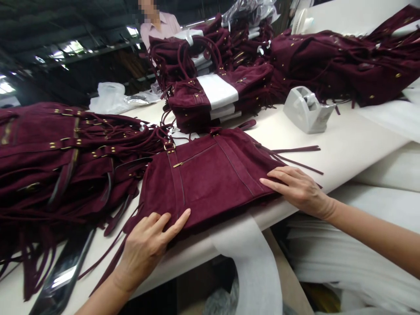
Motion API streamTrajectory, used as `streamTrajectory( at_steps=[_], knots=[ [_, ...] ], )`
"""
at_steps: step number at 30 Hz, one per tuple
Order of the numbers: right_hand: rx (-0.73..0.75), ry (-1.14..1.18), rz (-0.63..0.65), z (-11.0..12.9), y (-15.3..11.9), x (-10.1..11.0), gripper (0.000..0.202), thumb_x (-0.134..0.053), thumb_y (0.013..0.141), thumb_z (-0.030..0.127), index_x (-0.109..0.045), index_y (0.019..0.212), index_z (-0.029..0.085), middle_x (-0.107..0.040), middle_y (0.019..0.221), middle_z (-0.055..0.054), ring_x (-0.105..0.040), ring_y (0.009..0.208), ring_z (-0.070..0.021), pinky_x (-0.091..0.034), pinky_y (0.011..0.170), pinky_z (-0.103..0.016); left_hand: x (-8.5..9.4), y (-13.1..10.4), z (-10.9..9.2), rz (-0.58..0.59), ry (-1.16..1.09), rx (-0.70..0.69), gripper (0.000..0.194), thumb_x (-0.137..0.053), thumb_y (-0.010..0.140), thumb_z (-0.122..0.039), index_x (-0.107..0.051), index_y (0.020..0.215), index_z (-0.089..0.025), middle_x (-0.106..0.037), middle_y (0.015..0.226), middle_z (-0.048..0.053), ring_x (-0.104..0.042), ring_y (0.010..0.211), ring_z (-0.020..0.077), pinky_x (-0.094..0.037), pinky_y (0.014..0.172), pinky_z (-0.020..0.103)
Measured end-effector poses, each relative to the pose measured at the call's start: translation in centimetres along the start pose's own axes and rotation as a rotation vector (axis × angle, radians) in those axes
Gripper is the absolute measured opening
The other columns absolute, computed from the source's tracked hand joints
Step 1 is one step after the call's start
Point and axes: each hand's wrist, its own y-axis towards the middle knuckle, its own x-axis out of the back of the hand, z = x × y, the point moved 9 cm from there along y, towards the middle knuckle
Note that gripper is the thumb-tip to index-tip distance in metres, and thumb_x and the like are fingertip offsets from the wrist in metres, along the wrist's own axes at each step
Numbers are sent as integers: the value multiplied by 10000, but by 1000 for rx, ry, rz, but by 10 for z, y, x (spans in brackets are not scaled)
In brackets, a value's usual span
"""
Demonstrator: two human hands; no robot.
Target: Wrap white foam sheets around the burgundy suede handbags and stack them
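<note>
Touching the near edge of the maroon bag (203, 179), the left hand (147, 243) sits towards its left end, forefinger stretched out, while the right hand (297, 188) works the right end, fingers extended! Whether either pinches the material, I can't tell. The bag lies flat on the pale table (354, 144), a white strip (257, 253) hanging below, a grey tape dispenser (305, 116) beyond, to the right.

Both bare forearms (367, 227) reach over the near edge of the desk (265, 127), hands well apart. The left hand (147, 240) extends its index finger (179, 223), others bent; the right hand's (297, 188) fingers (275, 186) stretch leftward.
</note>
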Motion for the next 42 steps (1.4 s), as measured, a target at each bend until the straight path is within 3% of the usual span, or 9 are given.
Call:
streamTrajectory(
  at_steps=[7, 11, 20, 25, 27, 30, 34, 38, 42],
  knots=[
    [133, -56, 201, -13, 5, 1, 560, -390, 933, 38, -464, 1428, 288, -570, 875, -37, -519, 766, -158, -479, 776, -291, 14, -7, -2, -54, 78, -196, 593, -419, 939, -46, -389, 1453, -342, -445, 653, -32, -396, 580, 143, -315, 597, 297],
    [-45, -36, 137, -20, -9, -8, 567, -365, 933, 42, -512, 1386, 349, -465, 771, -8, -481, 683, -132, -455, 665, -220, 3, -18, -10, -114, 38, -27, 563, -433, 948, -72, -402, 1450, -324, -388, 623, -37, -395, 566, 132, -310, 584, 290],
    [-283, 285, 495, -17, 9, -1, 393, -467, 970, 350, -546, 1348, 277, -615, 942, -43, -620, 859, -186, -489, 766, -283, 2, -14, -1, 195, -519, 100, 553, -477, 943, -219, -366, 1453, -400, -667, 823, -25, -651, 698, 122, -464, 627, 188],
    [-352, -55, 714, -10, 37, -25, 295, -333, 992, 220, -584, 1103, 112, -658, 714, -83, -644, 644, -238, -432, 586, -305, -4, 12, 15, 388, -880, 47, 353, -395, 1012, -298, -568, 1279, -452, -742, 1004, -65, -706, 781, 108, -461, 665, 146],
    [-243, -114, 706, 1, 44, -37, 239, -373, 926, 106, -573, 1057, 115, -656, 738, -86, -640, 646, -230, -426, 594, -301, -10, 16, 18, 380, -872, 42, 327, -381, 1017, -306, -632, 1210, -390, -740, 833, -52, -675, 645, 96, -439, 595, 147],
    [-102, 7, 540, 12, 51, -37, 289, -354, 912, 65, -563, 1104, 121, -646, 878, -96, -627, 782, -212, -466, 713, -317, -9, 11, 21, 149, -745, 49, 306, -400, 1008, -293, -627, 1212, -275, -680, 686, -23, -632, 577, 105, -459, 593, 170],
    [-51, 224, 356, 8, 66, -22, 463, -335, 977, 149, -393, 1433, 202, -528, 1316, -124, -503, 1205, -229, -424, 1009, -428, 1, -2, 24, -118, -627, 138, 341, -457, 969, -210, -554, 1296, -233, -670, 1064, 72, -641, 976, 160, -522, 871, 273],
    [-81, 372, 438, 19, 90, -37, 488, -367, 1020, 356, -326, 1496, 261, -325, 1546, -73, -206, 1451, -244, -248, 1163, -510, -2, 5, 11, -12, -500, 48, 524, -499, 937, -218, -411, 1436, -350, -425, 1482, 72, -372, 1378, 262, -318, 1140, 512],
    [15, 366, 444, 47, 96, -60, 529, -455, 989, 420, -332, 1493, 318, -300, 1562, -57, -197, 1455, -274, -169, 1164, -590, -13, 7, 4, 135, -543, 44, 612, -588, 907, -398, -332, 1463, -416, -260, 1583, 39, -232, 1451, 312, -168, 1170, 594]
  ],
)
